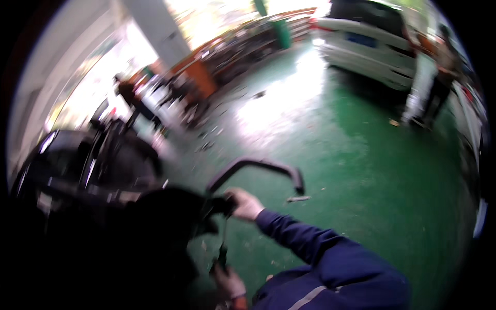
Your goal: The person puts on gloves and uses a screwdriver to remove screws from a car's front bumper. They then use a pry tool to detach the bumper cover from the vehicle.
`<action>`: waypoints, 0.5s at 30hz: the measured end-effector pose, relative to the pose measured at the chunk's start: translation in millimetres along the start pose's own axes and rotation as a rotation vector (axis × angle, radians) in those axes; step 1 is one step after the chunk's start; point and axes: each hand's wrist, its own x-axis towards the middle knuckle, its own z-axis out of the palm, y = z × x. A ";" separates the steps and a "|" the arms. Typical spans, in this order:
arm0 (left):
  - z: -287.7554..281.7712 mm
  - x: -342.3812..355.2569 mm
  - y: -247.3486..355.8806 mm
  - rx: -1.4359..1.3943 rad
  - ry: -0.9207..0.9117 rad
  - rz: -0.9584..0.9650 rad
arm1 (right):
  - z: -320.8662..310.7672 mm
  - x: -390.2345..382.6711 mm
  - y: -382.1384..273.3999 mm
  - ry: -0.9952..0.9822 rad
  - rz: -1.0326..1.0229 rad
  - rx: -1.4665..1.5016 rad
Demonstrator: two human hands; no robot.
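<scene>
My right hand (245,203), in a dark blue sleeve, is closed around a black piece (223,205) at the edge of a large, very dark shape (155,232). What that shape is, and whether the piece joins it, I cannot tell. Below it, my left hand (229,283) grips the dark handle of a screwdriver (222,255). Its thin shaft points up toward the black piece; the tip is lost in the dark. A black curved trim strip (258,161) lies on the floor just beyond my right hand.
The green floor (372,191) carries a small light-coloured bar (298,199) and scattered bits. A white car (364,44) is parked at the far right, with a person (442,72) beside it. Another person (135,101) stands far left, near a black vehicle (98,150). Cluttered shelving (243,49) lines the back.
</scene>
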 end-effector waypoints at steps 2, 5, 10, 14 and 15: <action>-20.5 -0.8 9.9 0.053 0.036 -0.063 | 9.8 -6.3 -16.6 -0.045 0.096 0.068; -18.4 -24.9 10.9 0.060 0.127 -0.070 | 15.2 -23.8 -7.1 -0.159 0.238 0.359; -26.8 -30.7 6.2 0.059 0.156 -0.087 | 20.8 -23.3 -21.4 -0.206 0.239 0.272; -23.6 -27.8 14.8 -0.023 0.272 -0.013 | 6.7 -18.7 -30.7 -0.229 0.221 0.254; -22.1 -27.5 13.1 -0.036 0.274 -0.010 | 6.6 -18.3 -32.5 -0.222 0.179 0.206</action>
